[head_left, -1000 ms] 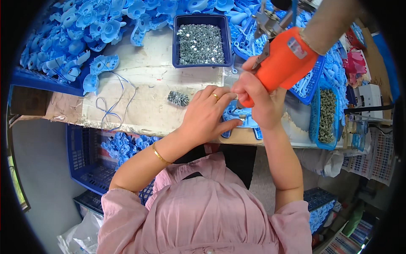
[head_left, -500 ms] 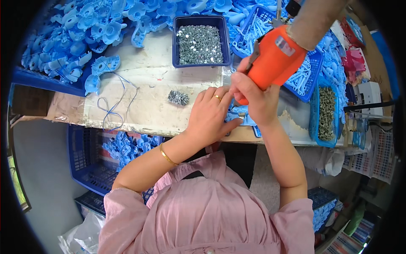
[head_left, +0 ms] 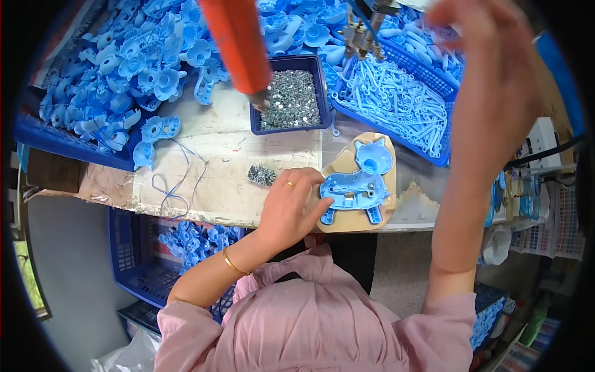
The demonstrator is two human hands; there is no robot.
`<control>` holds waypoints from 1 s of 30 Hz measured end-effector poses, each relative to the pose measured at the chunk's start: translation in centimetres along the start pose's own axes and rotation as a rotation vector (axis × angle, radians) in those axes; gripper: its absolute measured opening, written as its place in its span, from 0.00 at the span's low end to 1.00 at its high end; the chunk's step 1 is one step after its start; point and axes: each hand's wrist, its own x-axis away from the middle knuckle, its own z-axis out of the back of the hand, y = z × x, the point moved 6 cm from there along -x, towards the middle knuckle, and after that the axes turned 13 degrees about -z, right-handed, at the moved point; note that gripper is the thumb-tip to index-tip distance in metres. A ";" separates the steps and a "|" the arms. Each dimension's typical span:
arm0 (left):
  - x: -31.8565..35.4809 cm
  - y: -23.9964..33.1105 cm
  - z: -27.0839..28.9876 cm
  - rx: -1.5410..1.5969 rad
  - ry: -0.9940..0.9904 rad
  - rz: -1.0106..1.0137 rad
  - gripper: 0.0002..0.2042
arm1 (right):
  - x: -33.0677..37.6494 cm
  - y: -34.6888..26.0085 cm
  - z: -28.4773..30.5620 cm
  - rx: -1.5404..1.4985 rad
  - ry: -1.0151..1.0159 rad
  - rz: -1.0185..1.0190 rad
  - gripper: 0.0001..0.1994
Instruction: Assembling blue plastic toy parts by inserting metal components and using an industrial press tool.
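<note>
A light-blue animal-shaped plastic shell point(head_left: 350, 191), hollow side up, lies in a tan wooden holder point(head_left: 387, 214) at the table's front edge. My left hand point(head_left: 288, 208) rests beside it, fingers stretched and thumb apart, the tips at the shell's left edge. My right hand point(head_left: 496, 80) is raised at the upper right, holding nothing that I can see; its fingers are smeared by motion. An orange power screwdriver point(head_left: 238, 49) hangs free of both hands, its tip in front of the dark-blue tray point(head_left: 291, 131) of small screws point(head_left: 294, 96).
A small clump of screws point(head_left: 261, 175) lies left of the holder. Blue thread point(head_left: 186, 180) lies farther left. A blue basket point(head_left: 396, 133) holds light-blue rods point(head_left: 396, 99) behind the holder. Light-blue parts point(head_left: 142, 56) are heaped at the back left. A metal fixture point(head_left: 362, 37) hangs above the basket.
My right hand has let go of the orange screwdriver and moved up and right. The screwdriver has swung left. My left hand has shifted slightly left and down, and the shell shows fully.
</note>
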 end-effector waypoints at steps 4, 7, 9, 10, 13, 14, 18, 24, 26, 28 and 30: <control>-1.6 1.8 -1.5 0.079 -0.056 -0.109 0.16 | -7.3 1.1 -5.1 -0.499 -0.101 -0.008 0.26; -1.4 1.6 -1.8 0.042 -0.095 -0.096 0.15 | -8.1 0.6 -6.8 -0.417 -0.569 -0.173 0.29; -1.5 2.1 -2.3 0.011 -0.119 -0.114 0.15 | -8.6 1.3 -6.0 -0.451 -0.623 0.121 0.25; -1.5 2.1 -2.4 -0.012 -0.123 -0.136 0.14 | -7.7 0.6 -5.6 -0.454 -0.636 0.116 0.25; -1.8 2.3 -2.9 -0.030 -0.145 -0.194 0.14 | -4.6 0.5 -3.3 -0.793 -0.746 -0.185 0.30; -2.0 2.5 -3.2 -0.036 -0.165 -0.237 0.14 | -3.5 1.2 -2.9 -0.884 -0.751 -0.236 0.40; -2.1 2.2 -4.5 -0.066 -0.198 -0.267 0.13 | 1.2 2.6 -1.1 -0.857 -0.449 -0.450 0.42; -2.7 2.7 -6.0 -0.133 -0.280 -0.302 0.12 | 3.7 4.2 0.0 -0.932 -0.407 -0.478 0.36; -2.6 2.7 -6.1 -0.150 -0.263 -0.310 0.12 | 3.7 4.3 -0.2 -0.998 -0.542 -0.342 0.30; -2.5 2.8 -6.1 -0.155 -0.260 -0.313 0.12 | 3.7 4.7 -0.2 -1.056 -0.674 -0.200 0.24; -2.6 3.0 -6.1 -0.154 -0.256 -0.321 0.12 | 3.4 5.9 0.2 -1.077 -0.734 -0.131 0.22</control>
